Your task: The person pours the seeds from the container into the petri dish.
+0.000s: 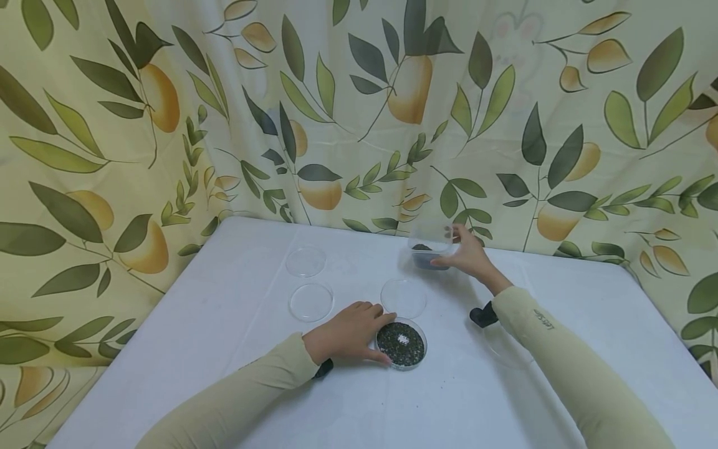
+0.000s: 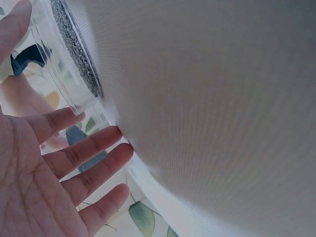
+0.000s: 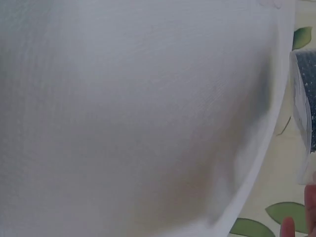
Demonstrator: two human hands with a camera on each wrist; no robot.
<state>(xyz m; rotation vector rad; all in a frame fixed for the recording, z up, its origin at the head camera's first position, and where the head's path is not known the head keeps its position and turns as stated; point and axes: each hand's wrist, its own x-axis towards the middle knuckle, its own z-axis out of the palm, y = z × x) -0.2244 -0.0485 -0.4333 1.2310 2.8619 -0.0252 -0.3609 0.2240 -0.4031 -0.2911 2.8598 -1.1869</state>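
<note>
My left hand (image 1: 348, 330) grips a clear round petri dish (image 1: 412, 368) on the white table, thumb and index finger at opposite sides of its rim. Dark granules (image 1: 399, 352) fill the dish, with a small white heap (image 1: 402, 339) in the middle. In the left wrist view the thumb and index finger meet the dish wall (image 2: 61, 86) while the other fingers (image 2: 94, 173) spread straight. Near the table's far edge, my right hand (image 1: 470, 252) holds a clear plastic box (image 1: 434, 240) containing dark granules. Only part of that box (image 3: 302, 108) and some fingertips (image 3: 287, 228) show in the right wrist view.
Two clear round dishes (image 1: 305, 262) stand left of centre, one behind the other. A third clear round dish (image 1: 404, 298) lies just behind the filled one. Another clear disc (image 1: 507, 352) is partly hidden under the right forearm. A leaf-patterned curtain (image 1: 359, 125) hangs behind the table.
</note>
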